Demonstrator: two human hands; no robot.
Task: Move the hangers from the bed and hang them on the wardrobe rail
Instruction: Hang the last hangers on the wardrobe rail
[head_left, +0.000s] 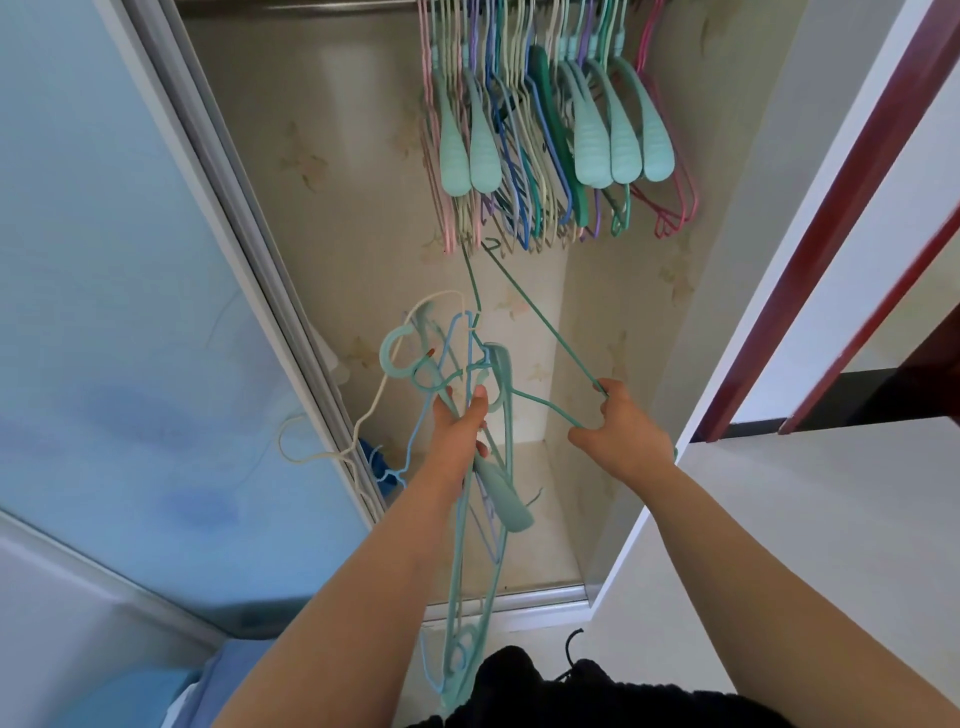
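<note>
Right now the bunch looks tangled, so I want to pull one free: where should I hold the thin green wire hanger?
Grip the thin green wire hanger at its shoulder bend, from the right, as the right hand does; its long bars run up into the bunch in the left hand.

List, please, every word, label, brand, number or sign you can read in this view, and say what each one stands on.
None: no readable text shows on the hanging hangers, the bunch of hangers held by the left hand, the thin green hanger held by the right hand, or the wardrobe door.
</note>
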